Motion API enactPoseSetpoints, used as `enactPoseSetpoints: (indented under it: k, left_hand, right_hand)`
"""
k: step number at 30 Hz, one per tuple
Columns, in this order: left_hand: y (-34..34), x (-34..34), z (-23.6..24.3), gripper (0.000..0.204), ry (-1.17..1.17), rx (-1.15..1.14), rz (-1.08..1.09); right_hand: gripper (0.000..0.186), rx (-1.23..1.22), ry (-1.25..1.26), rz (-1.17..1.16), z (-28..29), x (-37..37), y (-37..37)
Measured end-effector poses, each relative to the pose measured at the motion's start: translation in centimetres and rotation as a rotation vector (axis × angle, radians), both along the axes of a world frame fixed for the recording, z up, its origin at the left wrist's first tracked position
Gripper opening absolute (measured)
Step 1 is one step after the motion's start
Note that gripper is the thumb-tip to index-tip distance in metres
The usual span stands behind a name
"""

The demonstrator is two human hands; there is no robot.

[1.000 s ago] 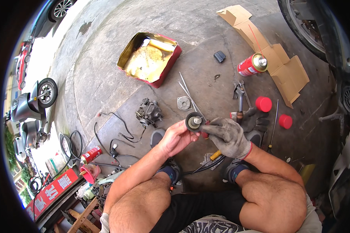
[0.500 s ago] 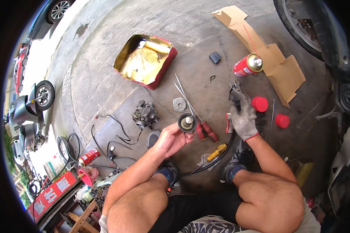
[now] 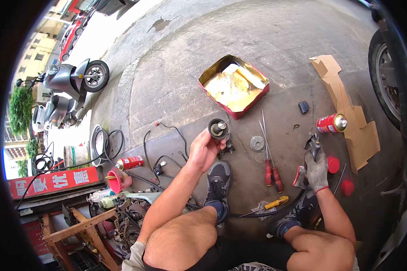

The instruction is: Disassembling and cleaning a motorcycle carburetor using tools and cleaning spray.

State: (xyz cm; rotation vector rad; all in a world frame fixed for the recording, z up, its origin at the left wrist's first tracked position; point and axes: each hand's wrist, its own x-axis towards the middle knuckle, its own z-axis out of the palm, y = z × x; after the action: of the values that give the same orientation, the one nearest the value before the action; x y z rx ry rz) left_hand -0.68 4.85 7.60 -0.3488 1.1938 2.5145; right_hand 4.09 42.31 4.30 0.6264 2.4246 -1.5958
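My bare left hand (image 3: 203, 151) is closed on a round black rubber diaphragm (image 3: 218, 129) with a metal piston and a thin needle at its centre. Partly hidden behind those fingers, a carburetor (image 3: 230, 147) lies on the ground. My right hand (image 3: 316, 169), in a grey work glove, is wrapped round a dark grey metal tool (image 3: 313, 142); its exact kind is unclear. Beside that glove is a small red-edged piece (image 3: 299, 176). Between the hands lie a round metal cover (image 3: 257, 143) and two red-handled screwdrivers (image 3: 268, 171).
Ahead stands a red open tin (image 3: 239, 108) with yellowish contents. To the right are a spray can (image 3: 332, 123), flattened cardboard (image 3: 364, 135) and a red cap (image 3: 333, 165). A yellow-handled screwdriver (image 3: 276, 203) lies near my feet. Hoses, another can (image 3: 130, 162) and parked scooters (image 3: 70, 81) are left.
The view has turned left, so the ground items appear farther right. My left hand, still holding the diaphragm, has moved left over the carburetor. The right hand keeps its grip on the dark tool.
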Motion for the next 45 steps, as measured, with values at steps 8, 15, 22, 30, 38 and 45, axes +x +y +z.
enactPoseSetpoints:
  k: [8, 15, 22, 30, 38, 45]
  left_hand:
    - [-7.0, -0.5, -2.7, 0.032, -0.032, 0.027, 0.317]
    - [-10.4, 0.1, -4.2, 0.033, -0.048, 0.026, 0.430]
    - [-12.2, 0.9, -5.8, 0.035, -0.047, -0.042, 0.463]
    - [-12.7, 1.8, -5.9, 0.035, -0.034, -0.021, 0.453]
    - [-12.8, 2.5, -6.0, 0.033, 0.029, 0.067, 0.364]
    - [-12.5, 3.0, -6.0, 0.032, 0.037, 0.038, 0.374]
  right_hand:
    - [0.045, 0.075, -0.141, 0.709, 14.9, -6.6, -9.7]
    - [0.048, -0.074, -0.029, 0.900, 8.4, -10.6, -24.3]
    - [0.037, 0.047, 0.137, 0.876, 6.5, -8.3, -28.6]
    - [0.038, 0.053, 0.131, 0.875, 5.9, -8.4, -29.0]
    - [0.042, -0.013, 0.153, 0.847, 6.3, -8.0, -29.1]
    - [0.038, -0.046, 0.217, 0.904, 6.9, -8.0, -29.2]
